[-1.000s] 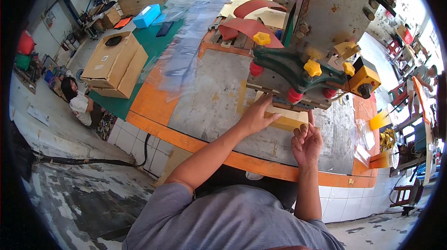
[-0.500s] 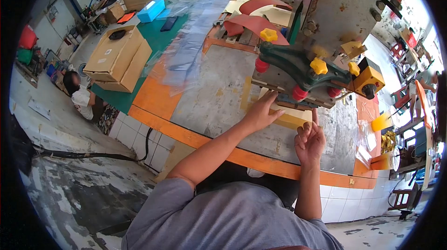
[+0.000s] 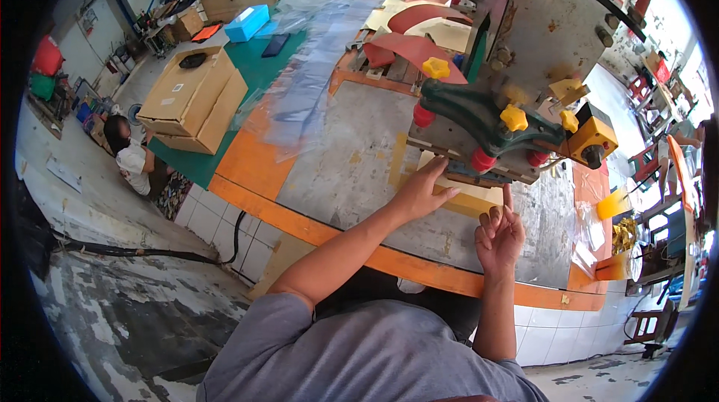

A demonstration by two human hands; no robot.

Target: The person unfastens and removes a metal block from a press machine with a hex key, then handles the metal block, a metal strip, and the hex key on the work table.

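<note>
A press head with a green cast frame (image 3: 487,114), red round knobs and yellow star knobs stands over the grey metal table plate (image 3: 337,170). Beneath its front edge lies a flat cream piece (image 3: 468,194) with a tan border. My left hand (image 3: 423,196) has its fingers stretched forward, their tips at the left front edge of the press head; the thumb points right over the cream piece. My right hand (image 3: 499,237) holds its index finger straight up against the right front edge, the other fingers loosely curled with nothing visible in them. What lies under the press head is hidden.
Clear plastic sheets (image 3: 303,95) and a cardboard box (image 3: 191,99) are on the left, with a blue box (image 3: 247,22) behind. Red strips (image 3: 412,50) curve behind the press head. Orange drink cups (image 3: 618,266) stand at the right edge. A person (image 3: 131,151) sits low at left.
The whole view has shifted slightly. Both hands keep nearly the same places at the front edge of the press head.
</note>
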